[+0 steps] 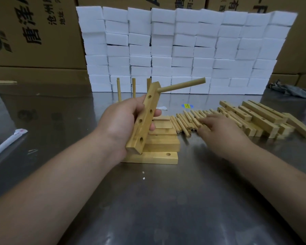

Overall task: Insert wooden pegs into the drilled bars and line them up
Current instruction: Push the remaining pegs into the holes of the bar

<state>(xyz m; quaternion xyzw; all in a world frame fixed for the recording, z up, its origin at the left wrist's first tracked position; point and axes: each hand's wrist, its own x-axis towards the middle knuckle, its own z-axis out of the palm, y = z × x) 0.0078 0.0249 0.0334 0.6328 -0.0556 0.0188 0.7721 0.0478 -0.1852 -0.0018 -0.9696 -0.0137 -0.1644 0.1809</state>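
Observation:
My left hand (pixel 124 119) grips a drilled wooden bar (pixel 145 119), held tilted and nearly upright above the table. One wooden peg (pixel 182 86) sticks out of the bar's top hole, pointing right; several lower holes are bare. My right hand (pixel 217 128) lies blurred over the row of loose pegs (pixel 185 119) on the table, fingers reaching onto them. Behind the held bar lies a row of bars (pixel 159 144) flat on the table, and three upright pegs (pixel 133 89) rise at the back. The hand hides the left part of that row.
A loose pile of drilled bars (pixel 258 117) lies at the right. A wall of white foam blocks (pixel 184 50) stands behind, with cardboard boxes (pixel 34 32) around it. A white wrapped stick (pixel 5 144) lies at the left, and a grey cloth (pixel 290 90) at the far right.

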